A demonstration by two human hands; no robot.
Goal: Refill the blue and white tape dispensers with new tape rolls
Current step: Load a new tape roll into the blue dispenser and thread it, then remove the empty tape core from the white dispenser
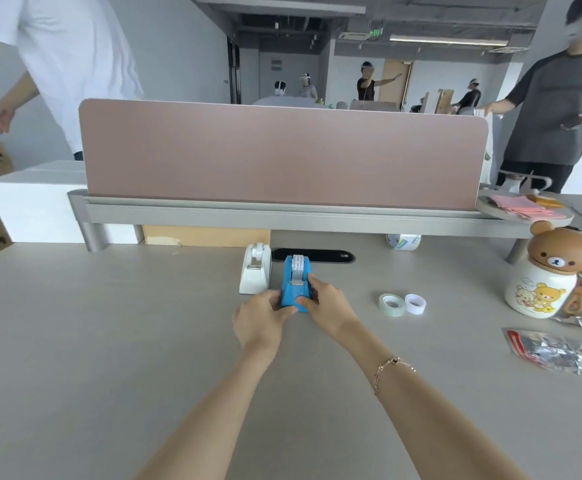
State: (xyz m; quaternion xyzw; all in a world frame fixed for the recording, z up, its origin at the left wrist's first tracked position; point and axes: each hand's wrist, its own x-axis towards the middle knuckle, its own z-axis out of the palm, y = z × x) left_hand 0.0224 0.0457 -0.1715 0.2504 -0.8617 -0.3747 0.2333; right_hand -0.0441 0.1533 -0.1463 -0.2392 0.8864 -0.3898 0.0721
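Note:
The blue tape dispenser (294, 287) stands on the grey desk (109, 341) at the centre, with a tape roll seated in its top. My left hand (261, 320) grips its near left side and my right hand (327, 306) grips its near right side. Just to its left, touching or nearly so, stands the white tape dispenser (255, 268), holding a white core. To the right lie a clear tape roll (391, 304) and a white empty core (415, 303), side by side.
A pink divider panel (282, 154) on a grey shelf closes off the back of the desk. A bear-lidded jar (546, 271) and foil packets (559, 351) sit at the right. A wide tape roll (403, 241) lies under the shelf. People stand behind, left and right.

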